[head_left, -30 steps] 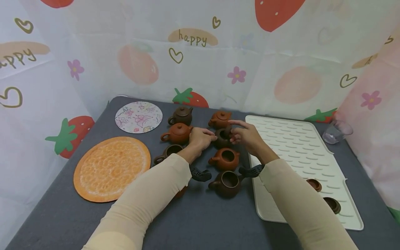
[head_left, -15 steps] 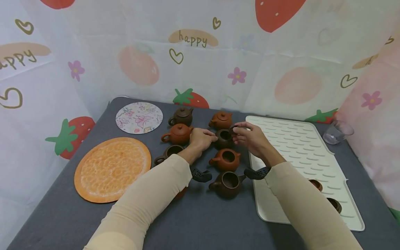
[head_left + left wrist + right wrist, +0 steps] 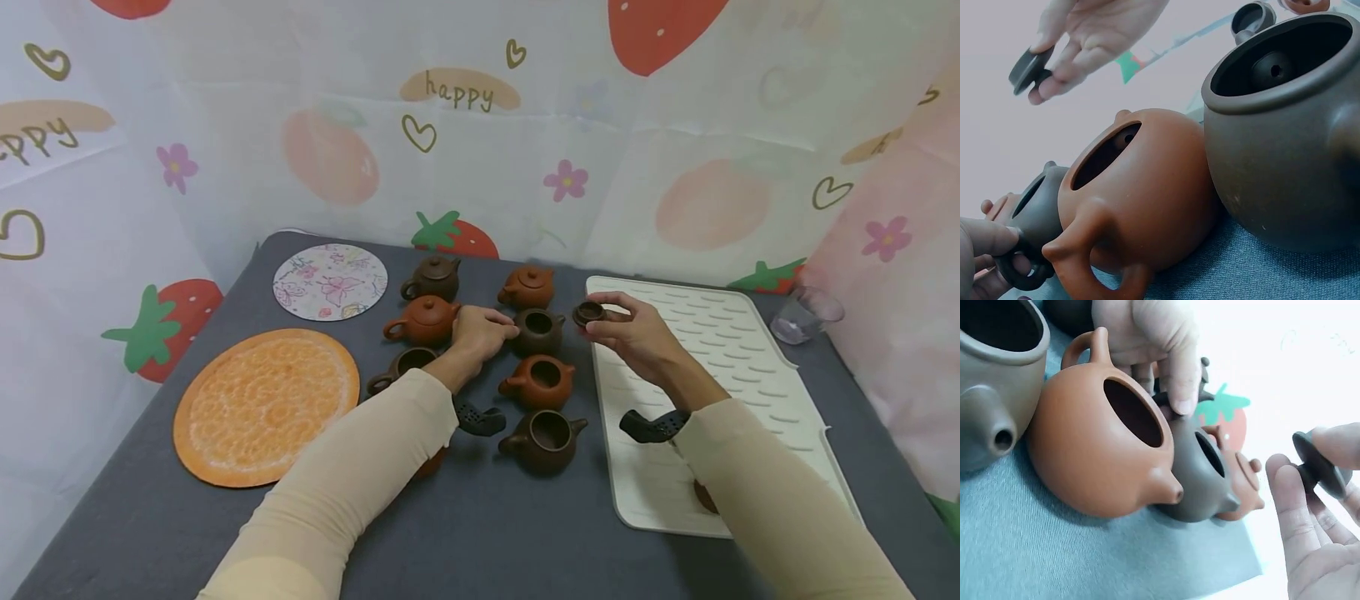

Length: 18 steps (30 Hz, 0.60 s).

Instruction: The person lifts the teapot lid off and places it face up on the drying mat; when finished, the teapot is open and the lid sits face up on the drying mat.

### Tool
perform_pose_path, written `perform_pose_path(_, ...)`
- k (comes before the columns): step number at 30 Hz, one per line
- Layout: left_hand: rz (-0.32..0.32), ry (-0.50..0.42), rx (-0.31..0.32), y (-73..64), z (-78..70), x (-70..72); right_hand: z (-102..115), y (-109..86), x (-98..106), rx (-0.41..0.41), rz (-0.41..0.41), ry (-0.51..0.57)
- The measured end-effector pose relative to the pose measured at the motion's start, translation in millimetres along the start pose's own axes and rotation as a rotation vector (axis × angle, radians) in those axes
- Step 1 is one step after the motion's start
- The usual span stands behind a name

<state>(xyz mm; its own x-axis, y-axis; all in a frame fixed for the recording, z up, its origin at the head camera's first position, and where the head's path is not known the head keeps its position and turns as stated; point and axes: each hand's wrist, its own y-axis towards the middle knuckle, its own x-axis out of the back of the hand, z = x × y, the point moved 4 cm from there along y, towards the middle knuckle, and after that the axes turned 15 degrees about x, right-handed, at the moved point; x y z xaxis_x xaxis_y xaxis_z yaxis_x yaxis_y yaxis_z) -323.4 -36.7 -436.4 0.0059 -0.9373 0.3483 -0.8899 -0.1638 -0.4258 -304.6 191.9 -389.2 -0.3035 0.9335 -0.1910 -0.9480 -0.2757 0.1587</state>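
My left hand [image 3: 480, 337] pinches the handle of a small dark brown teapot [image 3: 537, 335], whose top is uncovered. In the left wrist view, thumb and fingers meet on that teapot's looped handle [image 3: 1019, 272]. To the right of the pot, my right hand [image 3: 637, 337] holds a dark teapot lid [image 3: 588, 313] between thumb and fingers, over the white mat's near-left corner area. The lid is tipped, its hollow underside showing in the head view; its knob [image 3: 1307, 477] sits against the fingers in the right wrist view.
Lidless orange [image 3: 537, 382] and dark [image 3: 549, 442] teapots stand nearer me. Behind is a lidded orange teapot [image 3: 527, 287]. More teapots, including an orange one [image 3: 424, 320], line the left. A white ridged mat [image 3: 705, 333], a clear cup [image 3: 806, 317] and round orange mat [image 3: 266, 408] flank them.
My right hand has lifted the lid off the dark teapot and carried it right, turning its underside into view. My left hand stays at the handle.
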Motion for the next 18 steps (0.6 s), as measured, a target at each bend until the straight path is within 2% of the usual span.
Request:
perform_pose_path(8,0.005,-0.002,-0.010,0.1,1.4,-0.5,18.9,-16.3,10.5,0.002,0.056,-0.088)
perform_pose_path(18,0.010,0.009,-0.006,0.8,-1.7,0.4,46.2,-38.4,35.4,0.029,0.068,-0.207)
